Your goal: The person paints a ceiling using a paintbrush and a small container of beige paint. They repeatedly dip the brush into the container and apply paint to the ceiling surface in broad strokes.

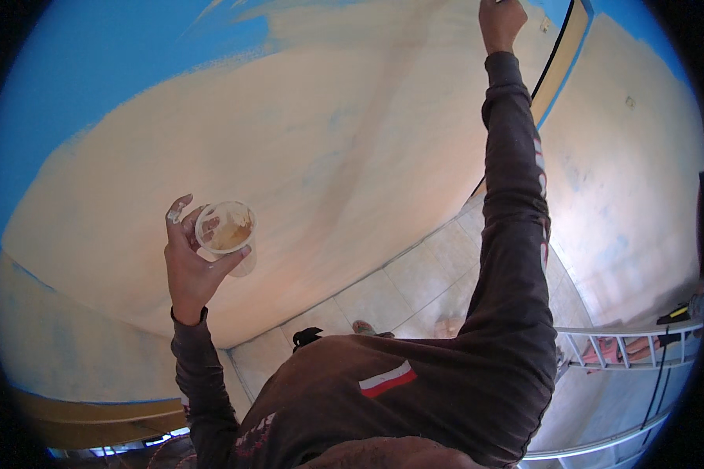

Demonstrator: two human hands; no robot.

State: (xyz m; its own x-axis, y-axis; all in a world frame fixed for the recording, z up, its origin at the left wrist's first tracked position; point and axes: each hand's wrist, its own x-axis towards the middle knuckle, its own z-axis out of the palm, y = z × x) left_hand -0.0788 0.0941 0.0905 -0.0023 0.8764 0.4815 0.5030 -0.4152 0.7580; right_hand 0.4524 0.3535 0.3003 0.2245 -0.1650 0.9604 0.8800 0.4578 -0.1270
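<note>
My left hand (pixel 195 266) grips a translucent plastic cup (pixel 228 230) with pale cream-beige paint inside, and white smears mark its fingers. My right hand (pixel 502 23) is raised high at the upper edge, closed, beside the wall; what it holds is cut off and cannot be made out. The wall (pixel 305 141) is painted pale beige with brushy edges against bright blue (pixel 70 62) at the upper left, and a faint darker streak runs down its middle.
A dark-edged frame (pixel 571 47) stands right of my raised hand. A second pale wall (pixel 626 187) is at the right. Below are a tiled floor (pixel 403 281), a metal ladder (pixel 602 352) lying or leaning at lower right, and assorted items (pixel 673 316) along that wall's foot.
</note>
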